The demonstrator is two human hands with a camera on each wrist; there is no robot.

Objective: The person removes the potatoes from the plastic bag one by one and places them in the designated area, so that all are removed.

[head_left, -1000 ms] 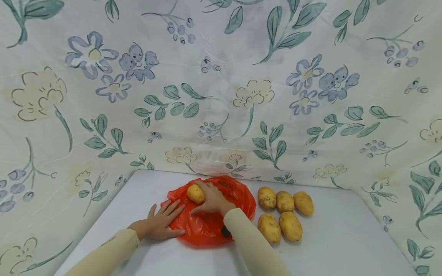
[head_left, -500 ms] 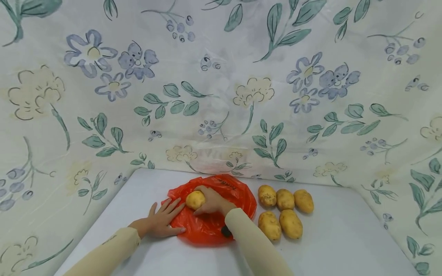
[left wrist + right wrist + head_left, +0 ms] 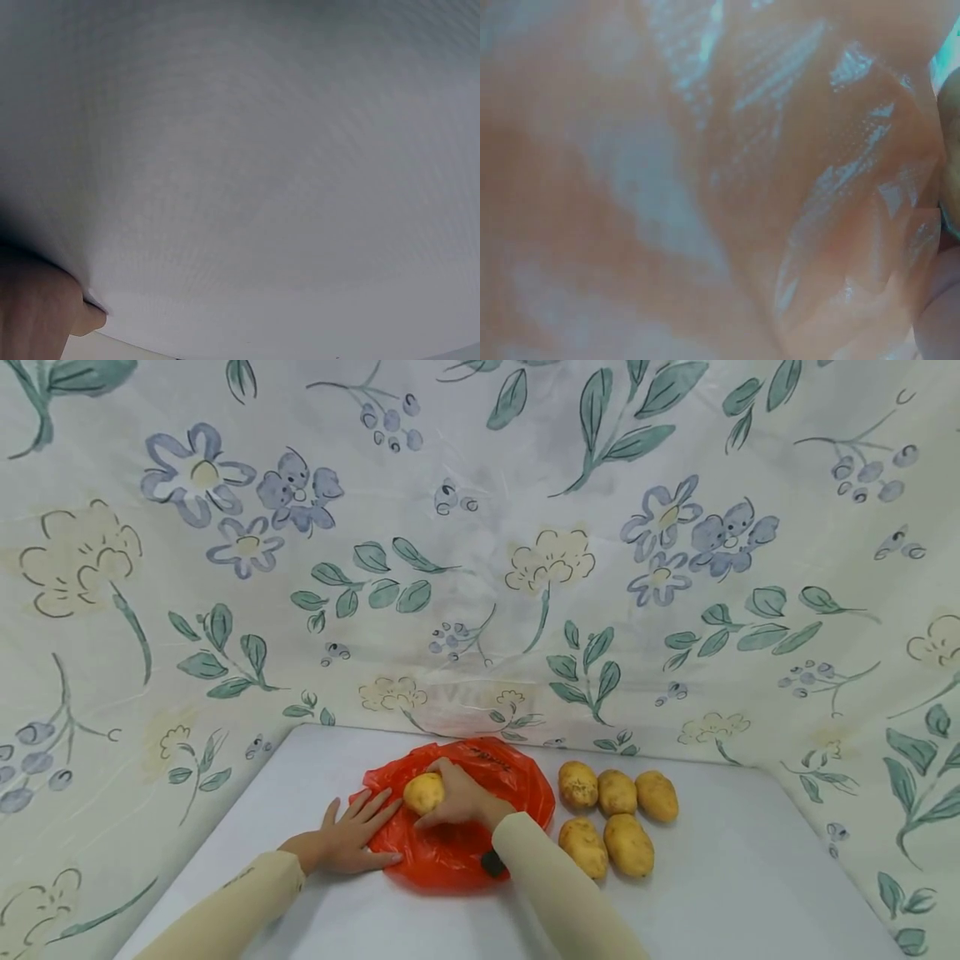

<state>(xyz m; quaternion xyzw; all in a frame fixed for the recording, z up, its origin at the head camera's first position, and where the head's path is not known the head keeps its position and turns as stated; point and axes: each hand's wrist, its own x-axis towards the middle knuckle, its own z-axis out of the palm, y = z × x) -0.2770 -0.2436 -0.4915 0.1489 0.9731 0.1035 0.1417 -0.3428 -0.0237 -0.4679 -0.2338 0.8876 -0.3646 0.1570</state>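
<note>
In the head view, a red plastic bag (image 3: pixel 517 768) lies spread on the white table. My left hand (image 3: pixel 348 841) rests on its left edge, fingers spread and straight. My right hand (image 3: pixel 461 797) is over the bag and grips a yellow potato (image 3: pixel 424 793), with fingers behind it and the thumb in front. The left wrist view has only part of the left hand (image 3: pixel 34 315) in its lower left corner. Wrinkled bag film (image 3: pixel 840 187) fills most of the right wrist view, with a bit of the potato (image 3: pixel 951 142) at the right edge.
Right of the bag, several loose potatoes (image 3: pixel 617 793) lie in two rows on the white table (image 3: pixel 720 877). A floral-patterned sheet (image 3: pixel 480 527) rises behind the table and along both sides. A small dark object (image 3: pixel 492 863) shows at the right wrist.
The right hand's fingers have gone from reaching over the potato's top to wrapping behind it, and the potato has turned slightly. The left hand stays in place.
</note>
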